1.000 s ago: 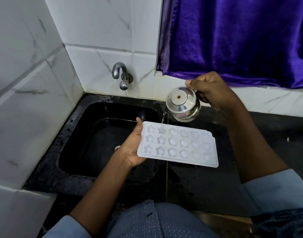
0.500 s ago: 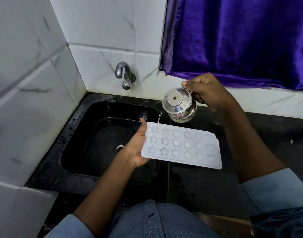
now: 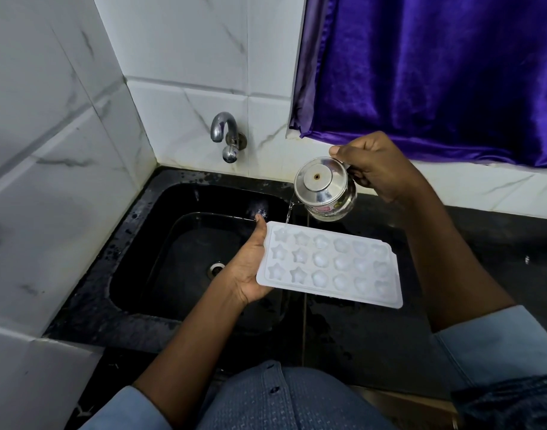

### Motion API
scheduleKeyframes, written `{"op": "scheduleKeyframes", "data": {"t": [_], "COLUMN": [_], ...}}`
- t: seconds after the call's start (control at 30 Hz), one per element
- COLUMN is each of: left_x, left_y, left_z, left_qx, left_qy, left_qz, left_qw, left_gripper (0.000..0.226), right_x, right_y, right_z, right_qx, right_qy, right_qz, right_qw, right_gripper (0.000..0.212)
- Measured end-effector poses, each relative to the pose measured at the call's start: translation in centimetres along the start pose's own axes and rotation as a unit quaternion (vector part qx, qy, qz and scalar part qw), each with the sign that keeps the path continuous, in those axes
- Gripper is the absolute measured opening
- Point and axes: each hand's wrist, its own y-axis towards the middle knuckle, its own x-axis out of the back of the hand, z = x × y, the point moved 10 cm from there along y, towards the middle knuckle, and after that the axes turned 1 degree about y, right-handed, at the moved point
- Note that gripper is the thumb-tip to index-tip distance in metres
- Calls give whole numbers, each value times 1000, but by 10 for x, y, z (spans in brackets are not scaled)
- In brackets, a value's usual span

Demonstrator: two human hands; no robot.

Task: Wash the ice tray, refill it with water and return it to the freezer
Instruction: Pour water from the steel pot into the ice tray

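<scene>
A white ice tray [image 3: 329, 265] with star and round moulds is held level over the sink's right edge. My left hand [image 3: 250, 265] grips its left end, thumb along the rim. My right hand [image 3: 374, 164] holds a small steel jug [image 3: 325, 187] tilted to the left above the tray's far left corner. A thin stream of water [image 3: 288, 212] falls from the jug into the far left star mould.
A black sink [image 3: 135, 243] with a drain [image 3: 216, 268] lies on the left, under a steel wall tap [image 3: 225, 138]. Wet black counter [image 3: 467, 290] stretches to the right. White tiled walls stand behind and left, and a purple curtain [image 3: 436, 72] hangs at back right.
The jug and its stream have shifted left along the tray's far row, from the second mould to the corner one. The tray stays in my left hand.
</scene>
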Motion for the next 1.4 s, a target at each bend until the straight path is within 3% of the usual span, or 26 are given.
{"op": "scheduleKeyframes", "data": {"t": [0.83, 1.4], "left_x": [4, 7], "left_y": [13, 15], "left_z": [0, 0], "left_qx": [-8, -14], "left_qy": [-36, -26], "left_qz": [1, -14], "left_qw": [999, 999], "left_gripper": [97, 98], "right_x": [-6, -5], "right_y": [-5, -5], "right_z": [2, 4], "right_qx": [12, 22], "right_qy": [2, -10], "right_qz": [14, 20], "right_qw": [1000, 1000], "right_gripper": [46, 56]}}
